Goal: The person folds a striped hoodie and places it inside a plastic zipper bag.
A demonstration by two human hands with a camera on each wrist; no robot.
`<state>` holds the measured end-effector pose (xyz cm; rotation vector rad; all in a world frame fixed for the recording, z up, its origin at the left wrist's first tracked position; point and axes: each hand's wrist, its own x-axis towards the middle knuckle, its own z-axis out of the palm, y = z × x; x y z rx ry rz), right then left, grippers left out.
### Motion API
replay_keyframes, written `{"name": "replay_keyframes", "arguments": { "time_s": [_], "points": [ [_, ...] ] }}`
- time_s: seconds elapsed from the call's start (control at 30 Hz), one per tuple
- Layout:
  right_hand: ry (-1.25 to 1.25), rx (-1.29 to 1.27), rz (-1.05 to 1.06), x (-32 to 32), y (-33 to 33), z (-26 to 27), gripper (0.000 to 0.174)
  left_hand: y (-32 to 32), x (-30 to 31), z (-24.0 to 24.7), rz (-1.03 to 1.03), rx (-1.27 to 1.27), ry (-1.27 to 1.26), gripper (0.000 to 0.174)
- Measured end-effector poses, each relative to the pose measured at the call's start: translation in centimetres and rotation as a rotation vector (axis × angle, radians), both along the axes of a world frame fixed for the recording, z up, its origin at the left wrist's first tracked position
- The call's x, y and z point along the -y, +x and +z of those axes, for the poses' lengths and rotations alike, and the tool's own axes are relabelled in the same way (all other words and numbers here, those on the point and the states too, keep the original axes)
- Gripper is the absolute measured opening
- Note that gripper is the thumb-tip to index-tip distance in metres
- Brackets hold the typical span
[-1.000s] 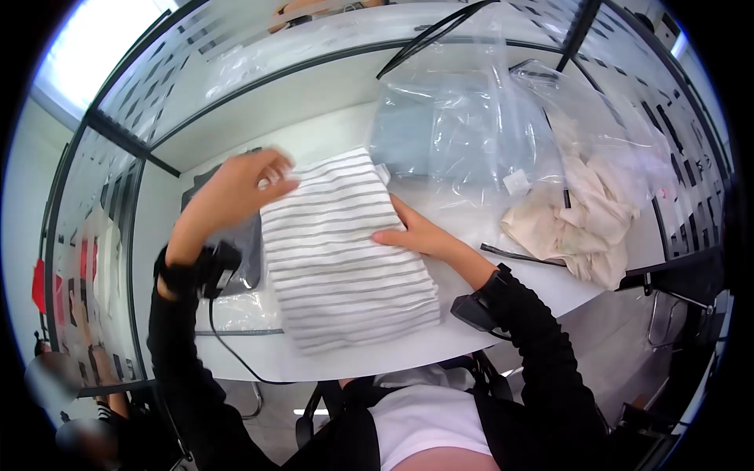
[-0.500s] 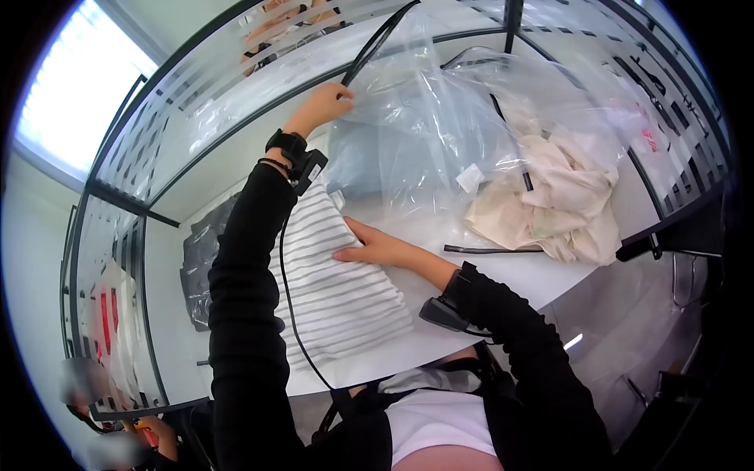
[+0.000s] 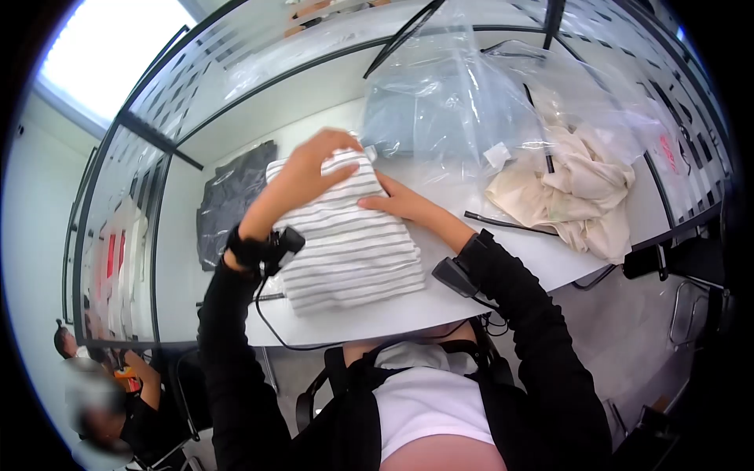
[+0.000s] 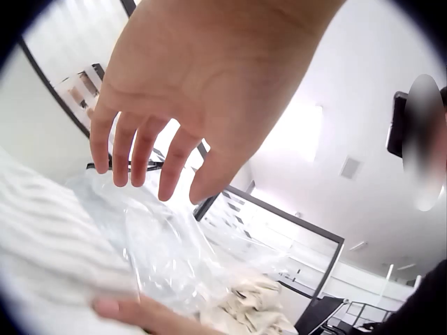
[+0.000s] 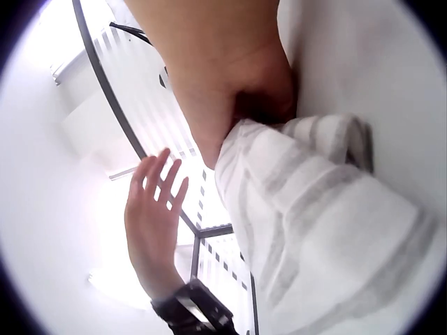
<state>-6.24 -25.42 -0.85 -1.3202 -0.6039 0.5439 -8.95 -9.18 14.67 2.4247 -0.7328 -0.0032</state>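
Observation:
A folded white garment with grey stripes (image 3: 345, 243) lies on the white table (image 3: 440, 302) in front of me. My left hand (image 3: 326, 161) hovers over its far end with the fingers spread and straight; the left wrist view shows it in the air above the cloth (image 4: 42, 230), holding nothing. My right hand (image 3: 389, 202) rests flat on the garment's right side near the far corner, fingers pointing left. In the right wrist view the striped cloth (image 5: 314, 230) bunches up against that hand (image 5: 237, 91).
A clear plastic bag holding a grey-blue garment (image 3: 432, 118) lies just beyond the striped one. A crumpled cream garment (image 3: 569, 196) and a black strip (image 3: 503, 224) lie to the right. A dark grey bagged garment (image 3: 228, 200) lies at the left. Glass partitions ring the table.
My left hand reached out to the plastic bag half a second ago and has come back over the far end of the striped garment. The right hand stayed on the garment.

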Motion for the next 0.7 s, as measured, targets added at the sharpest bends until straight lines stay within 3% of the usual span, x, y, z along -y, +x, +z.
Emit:
{"name": "replay_keyframes", "arguments": {
  "time_s": [0.23,0.5,0.6,0.7],
  "points": [
    [-0.105,-0.094,-0.048,0.2,-1.4,2.1,0.069,-8.7,-3.8,-3.9,0.178,-0.25,-0.137,0.019],
    [-0.183,-0.05,-0.12,0.5,-1.7,1.5,0.066,-10.6,-7.1,-6.6,0.301,-0.164,-0.191,0.017],
    [-0.224,0.005,-0.136,0.8,-1.7,0.9,0.06,-10.6,-8.1,-6.5,0.326,-0.213,-0.202,0.018],
    [-0.284,0.069,-0.124,1.6,-2.8,0.0,0.058,-13.1,-9.0,-4.7,0.381,-0.067,-0.152,0.02]
  ]
}}
